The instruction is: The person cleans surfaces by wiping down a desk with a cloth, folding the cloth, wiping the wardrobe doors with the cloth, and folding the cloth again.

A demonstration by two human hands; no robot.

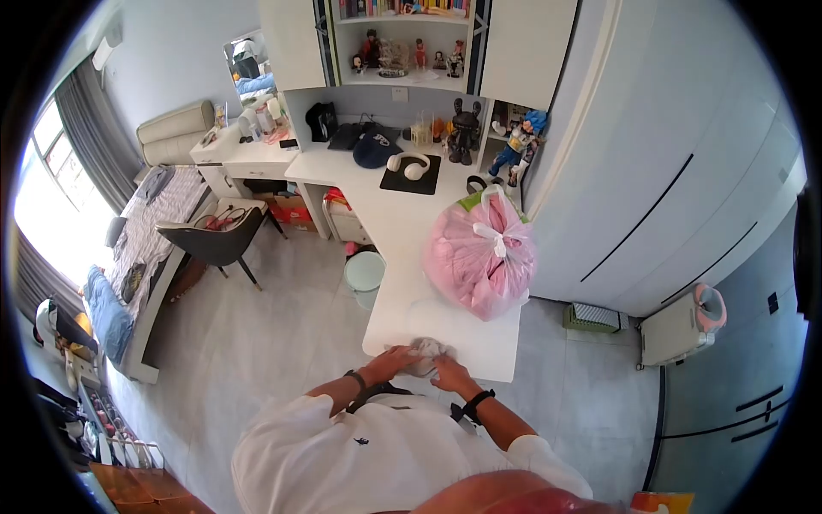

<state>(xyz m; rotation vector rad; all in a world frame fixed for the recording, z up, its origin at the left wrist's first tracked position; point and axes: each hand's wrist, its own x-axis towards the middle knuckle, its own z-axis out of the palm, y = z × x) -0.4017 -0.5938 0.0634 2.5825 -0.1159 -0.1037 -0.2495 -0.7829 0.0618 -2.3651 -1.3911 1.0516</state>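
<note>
At the front end of the white desk (488, 347), a crumpled grey cloth (431, 349) lies between my hands. My left hand (390, 363) reaches in from the left, with its fingers closed on the cloth's left side. On the other side, my right hand (451, 374) grips the cloth's lower right edge. Parts of the fingers are hidden in the folds. Just beyond the hands stands a big clear plastic bag (481, 253) of pink fabric, tied at the top with a white knot.
Farther back on the desk are white headphones (415, 169) on a black mat, a dark cap (377, 149) and a black figure (464, 130). A pale green bin (366, 274) stands left of the desk. A chair (218, 236), a bed and a suitcase (679, 330) are farther out.
</note>
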